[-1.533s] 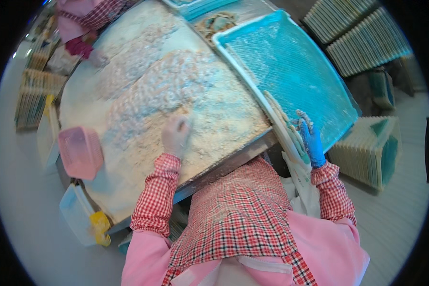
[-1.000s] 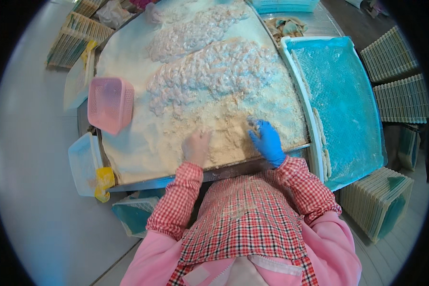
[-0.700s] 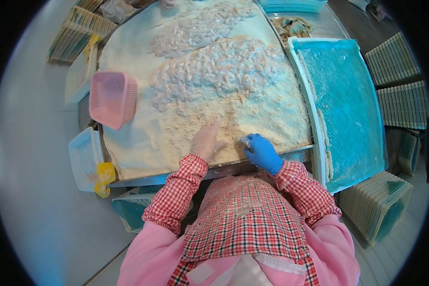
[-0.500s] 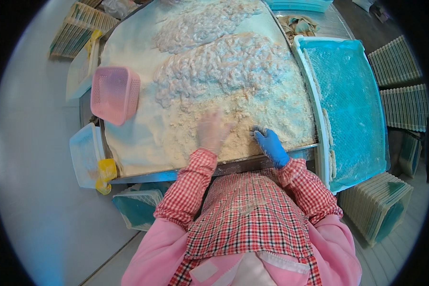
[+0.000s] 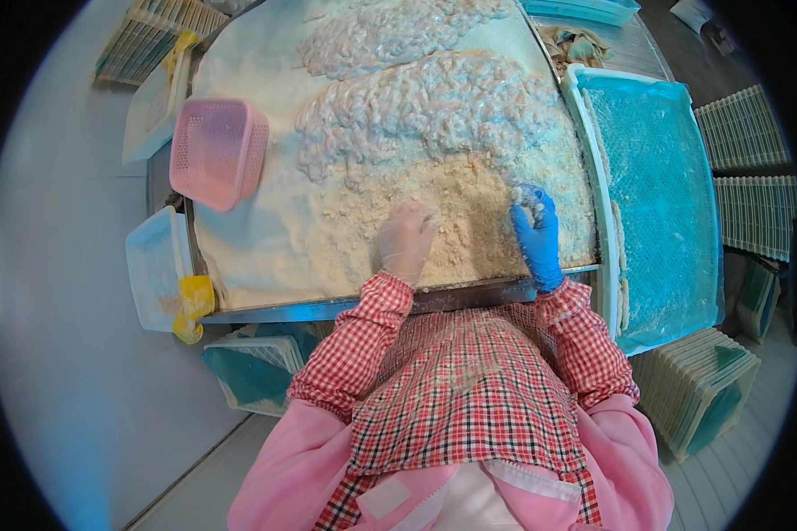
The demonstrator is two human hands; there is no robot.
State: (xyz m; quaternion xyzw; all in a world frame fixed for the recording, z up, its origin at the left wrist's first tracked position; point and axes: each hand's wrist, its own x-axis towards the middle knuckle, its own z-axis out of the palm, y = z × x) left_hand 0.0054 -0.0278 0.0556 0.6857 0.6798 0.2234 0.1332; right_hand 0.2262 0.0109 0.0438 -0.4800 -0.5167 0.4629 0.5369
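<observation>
Left hand (image 5: 406, 241) spread flat on crumbs (image 5: 363, 234); right hand (image 5: 535, 232) pinching a piece; beyond them much uncoated shrimp (image 5: 425, 106) remains

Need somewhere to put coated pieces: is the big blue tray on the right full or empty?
Nearly empty: the blue tray shows bare mesh, with only a row of coated pieces along its left edge.

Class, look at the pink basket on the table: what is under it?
The pink basket lies tipped on the white floury layer covering the table's left part. Whatever sits directly beneath it is hidden by its mesh.
</observation>
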